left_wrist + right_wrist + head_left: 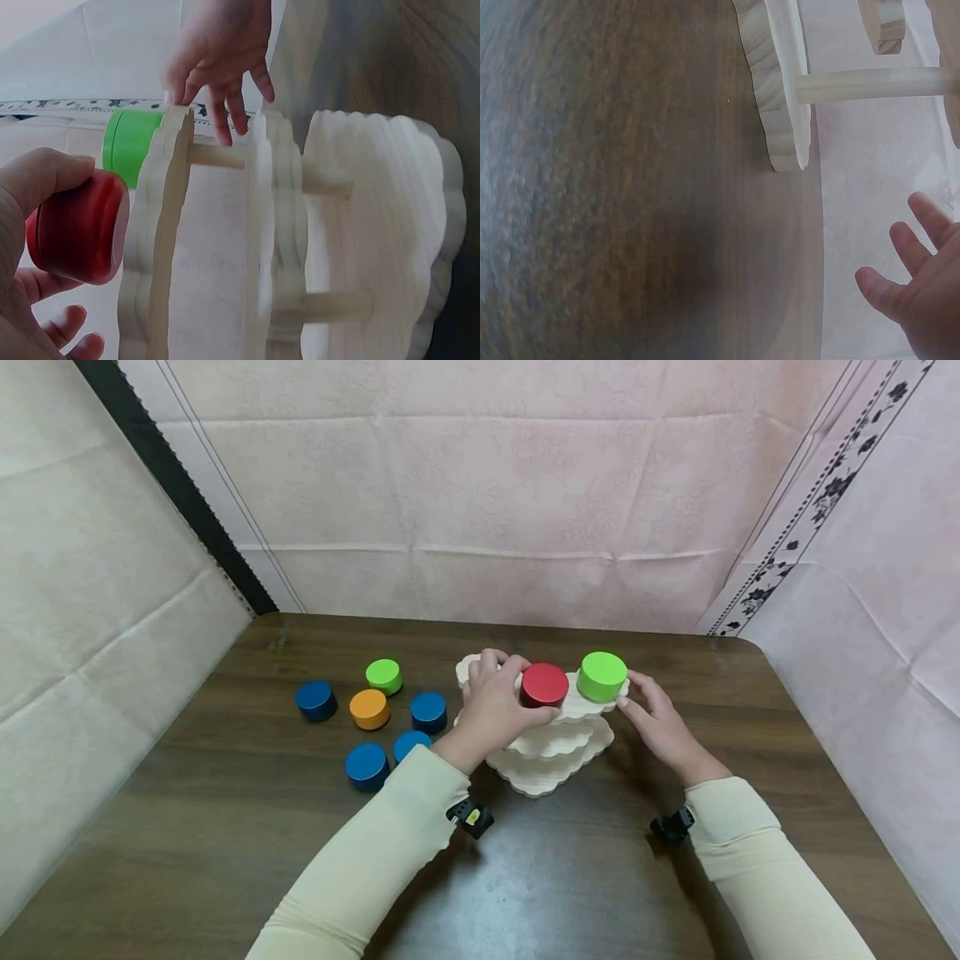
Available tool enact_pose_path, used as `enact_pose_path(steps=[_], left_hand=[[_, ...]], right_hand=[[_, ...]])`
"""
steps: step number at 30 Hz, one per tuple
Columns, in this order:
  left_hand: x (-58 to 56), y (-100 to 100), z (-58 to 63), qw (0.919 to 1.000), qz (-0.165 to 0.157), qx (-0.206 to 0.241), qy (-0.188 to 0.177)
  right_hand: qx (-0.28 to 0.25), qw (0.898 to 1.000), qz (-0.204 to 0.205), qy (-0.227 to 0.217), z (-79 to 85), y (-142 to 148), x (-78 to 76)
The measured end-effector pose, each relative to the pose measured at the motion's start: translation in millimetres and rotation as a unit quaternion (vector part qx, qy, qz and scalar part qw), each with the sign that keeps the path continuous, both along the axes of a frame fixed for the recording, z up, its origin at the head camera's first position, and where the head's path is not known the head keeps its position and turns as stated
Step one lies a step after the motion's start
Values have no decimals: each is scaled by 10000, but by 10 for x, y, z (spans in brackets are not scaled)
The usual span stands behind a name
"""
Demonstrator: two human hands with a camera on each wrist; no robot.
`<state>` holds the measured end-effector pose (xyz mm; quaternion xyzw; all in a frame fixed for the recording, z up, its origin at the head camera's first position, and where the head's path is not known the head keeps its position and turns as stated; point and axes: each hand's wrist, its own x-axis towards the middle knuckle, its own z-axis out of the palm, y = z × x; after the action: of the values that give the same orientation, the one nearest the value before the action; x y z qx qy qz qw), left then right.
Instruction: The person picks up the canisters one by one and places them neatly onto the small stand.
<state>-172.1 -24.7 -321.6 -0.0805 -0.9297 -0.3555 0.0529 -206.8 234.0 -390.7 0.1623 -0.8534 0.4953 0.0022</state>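
My left hand point(491, 710) grips a red round tin point(544, 685) between thumb and fingers, close over the top tier of a pale wooden tiered stand point(536, 775) with scalloped edges. In the left wrist view the red tin is tilted, its flat face toward that tier. A bright green round tin point(602, 677) sits on the top tier, to the right of the red one. Beside it, my right hand point(663, 727) is at the tier's right edge, thumb at the rim and fingers extended. Round pegs point(330, 178) join the tiers, visible in the left wrist view.
Left of the stand on the brown wooden table point(570, 877) are several blue tins point(316, 701), an orange tin point(370, 709) and a smaller green tin point(384, 677). My left forearm partly covers one blue tin point(412, 743). Pale cloth point(480, 485) hangs behind and on both sides.
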Motion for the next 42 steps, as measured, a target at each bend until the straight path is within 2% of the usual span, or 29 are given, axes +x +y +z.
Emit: enact_pose_path(steps=[5,14,24,34,42], left_hand=[[-11,87,-5,9999,-117,-21,-43],[-32,200,1,9989,-106,-445,-80],[-40,257,3,9987,-208,-432,-145],[-47,308,8,9992,-263,-123,-278],[-34,326,16,9988,-211,-193,-398]], right_hand=[[23,10000,-48,-35,28,-18,6],[42,9999,-97,-49,52,-38,5],[111,9997,-116,-186,45,-31,14],[189,9996,-182,-84,27,-13,14],[259,9993,-235,-114,34,-5,24]])
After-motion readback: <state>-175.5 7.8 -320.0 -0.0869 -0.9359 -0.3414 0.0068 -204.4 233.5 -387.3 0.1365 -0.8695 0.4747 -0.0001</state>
